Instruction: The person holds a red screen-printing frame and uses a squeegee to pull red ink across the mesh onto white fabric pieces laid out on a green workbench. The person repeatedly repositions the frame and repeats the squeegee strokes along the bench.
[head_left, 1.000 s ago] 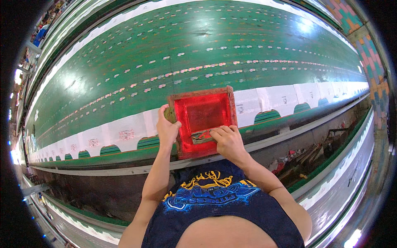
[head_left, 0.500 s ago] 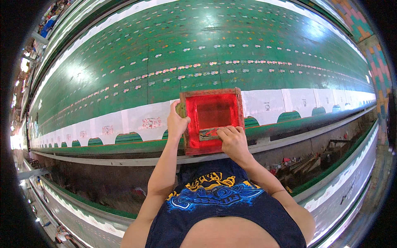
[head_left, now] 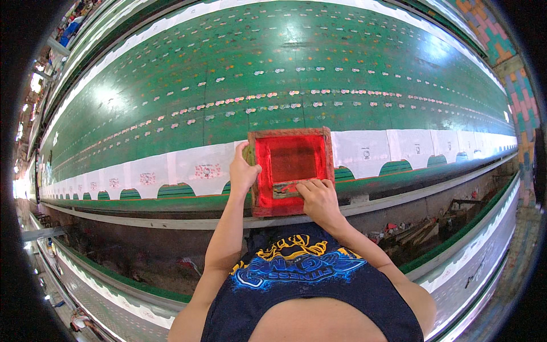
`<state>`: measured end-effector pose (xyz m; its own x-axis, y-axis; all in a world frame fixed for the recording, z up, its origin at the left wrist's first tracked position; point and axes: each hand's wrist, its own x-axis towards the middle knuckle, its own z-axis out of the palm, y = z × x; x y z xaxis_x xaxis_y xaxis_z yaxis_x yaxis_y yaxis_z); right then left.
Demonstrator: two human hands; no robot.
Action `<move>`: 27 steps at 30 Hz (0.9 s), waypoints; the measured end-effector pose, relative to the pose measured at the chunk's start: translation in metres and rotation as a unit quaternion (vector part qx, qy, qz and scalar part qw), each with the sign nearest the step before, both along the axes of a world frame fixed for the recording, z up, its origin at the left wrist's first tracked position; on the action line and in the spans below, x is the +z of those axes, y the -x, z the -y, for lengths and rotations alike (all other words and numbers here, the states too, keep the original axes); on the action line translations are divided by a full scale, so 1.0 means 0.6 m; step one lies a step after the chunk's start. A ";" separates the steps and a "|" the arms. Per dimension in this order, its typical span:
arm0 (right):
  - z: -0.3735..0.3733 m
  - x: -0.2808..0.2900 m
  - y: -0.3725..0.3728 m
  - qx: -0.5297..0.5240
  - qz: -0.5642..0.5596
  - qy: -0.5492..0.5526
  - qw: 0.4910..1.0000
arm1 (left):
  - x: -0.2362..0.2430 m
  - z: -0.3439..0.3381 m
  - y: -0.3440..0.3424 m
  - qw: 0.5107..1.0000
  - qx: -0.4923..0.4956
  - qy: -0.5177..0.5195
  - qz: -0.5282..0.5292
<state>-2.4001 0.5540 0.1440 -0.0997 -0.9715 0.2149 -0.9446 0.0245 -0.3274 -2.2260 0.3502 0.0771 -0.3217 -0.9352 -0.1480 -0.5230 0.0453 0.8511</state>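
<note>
A wooden screen-printing frame (head_left: pixel 289 133) with bright red mesh lies over the white cloth strip (head_left: pixel 363 149) on the long green table (head_left: pixel 228 62). My left hand (head_left: pixel 244 171) is closed round the frame's left side, thumb on its top face. Inside the frame, near its front side, a worn squeegee (head_left: pixel 284 190) lies crosswise on the mesh. My right hand (head_left: pixel 319 199) is closed over the squeegee's right end, fingers curled across its top. The cloth beneath the frame is hidden.
Left of the frame, cloth pieces carry pink and black prints (head_left: pixel 207 171); those on the right show dark outlines (head_left: pixel 366 153). A metal rail (head_left: pixel 171 223) runs along the table's near edge. Another long table (head_left: pixel 473 273) stands behind me, past a gap with scraps (head_left: pixel 393 228).
The view has shifted slightly, so the table and frame appear a little lower. Both hands keep their holds, and the squeegee stays near the frame's front side.
</note>
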 end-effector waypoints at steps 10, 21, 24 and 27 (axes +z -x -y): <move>0.099 0.028 0.042 0.002 0.009 0.017 1.000 | 0.004 0.010 -0.006 0.999 -0.020 -0.003 0.031; 0.050 0.001 0.006 0.003 0.018 0.002 1.000 | 0.008 0.002 0.003 1.000 -0.016 -0.014 0.003; 0.031 0.012 0.007 0.012 0.030 -0.052 0.998 | 0.005 0.000 0.002 1.000 -0.019 0.015 -0.008; 0.093 0.017 0.046 0.001 0.013 0.003 1.000 | 0.009 -0.001 0.001 0.999 -0.023 0.026 0.010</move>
<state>-2.4279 0.4982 0.1545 -0.1034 -0.9702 0.2190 -0.9358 0.0203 -0.3519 -2.2266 0.3507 0.0824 -0.3613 -0.9264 -0.1058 -0.5359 0.1134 0.8366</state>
